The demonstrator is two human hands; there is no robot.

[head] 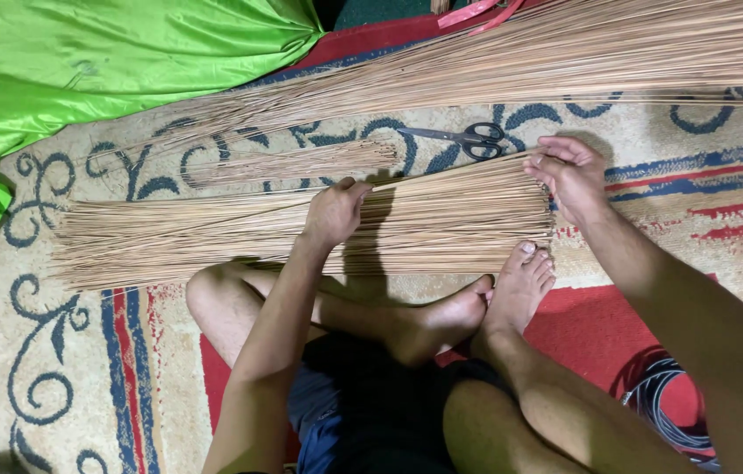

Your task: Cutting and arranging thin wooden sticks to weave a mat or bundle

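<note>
From the head view, the person sat cross-legged on the patterned cream, blue and red carpet [73, 369]. The left hand [333, 213] pressed flat, fingers loosely curled, on the near bundle of thin tan palm-rib sticks [213, 233]; the right hand [571, 172] pinched that bundle's squared end, grip closed on a few sticks. That end looked evened up; the far tips lay ragged. Counted: three stick lots, namely this bundle, one small sheaf [301, 164] and one long spread [564, 53]; one pair of black-handled scissors [468, 138]; one green satin cloth [99, 61]
</note>
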